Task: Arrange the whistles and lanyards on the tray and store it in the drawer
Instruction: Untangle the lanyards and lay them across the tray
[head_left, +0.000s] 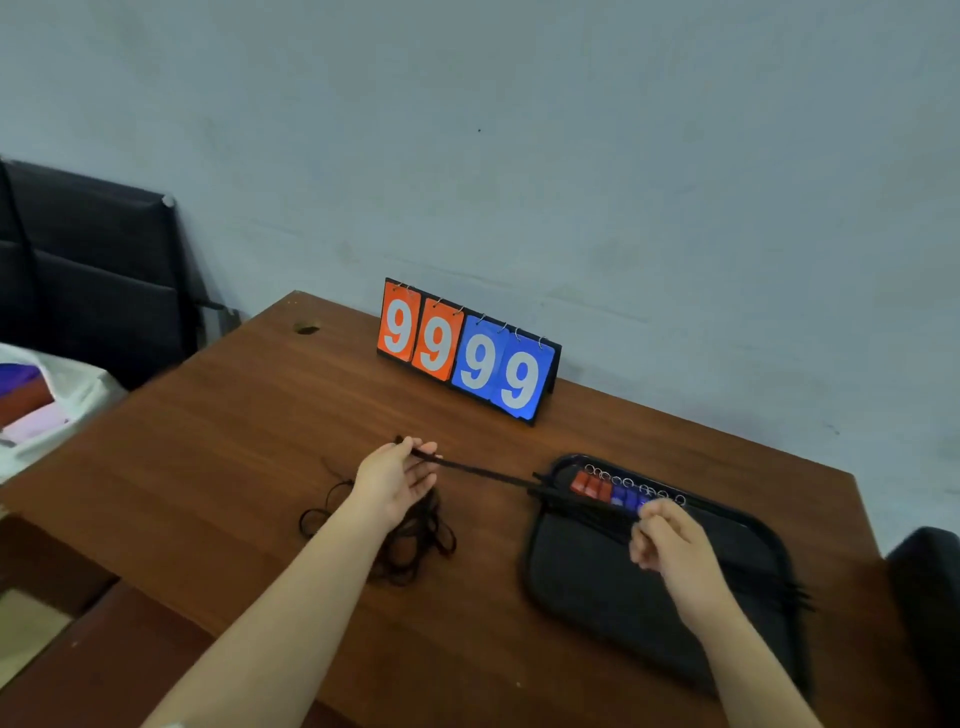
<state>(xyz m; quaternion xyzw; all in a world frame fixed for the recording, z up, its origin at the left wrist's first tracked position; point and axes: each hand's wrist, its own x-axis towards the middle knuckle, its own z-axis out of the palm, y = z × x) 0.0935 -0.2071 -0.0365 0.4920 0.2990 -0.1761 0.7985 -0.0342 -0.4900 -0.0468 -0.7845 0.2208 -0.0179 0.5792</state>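
the left hand (397, 480) pinches one end of a black lanyard (483, 472) between thumb and fingers. the lanyard runs tight from there to the far left corner of the black tray (597, 587) on the desk (260, 441). red and blue whistles (613, 493) lie in a row along the tray's far edge. the right hand (672, 543) has its fingers curled just beside them; if it grips a cord, i cannot tell. a loose pile of lanyards (415, 551) lies under the left wrist. a scoreboard (467, 353) behind shows 9999.
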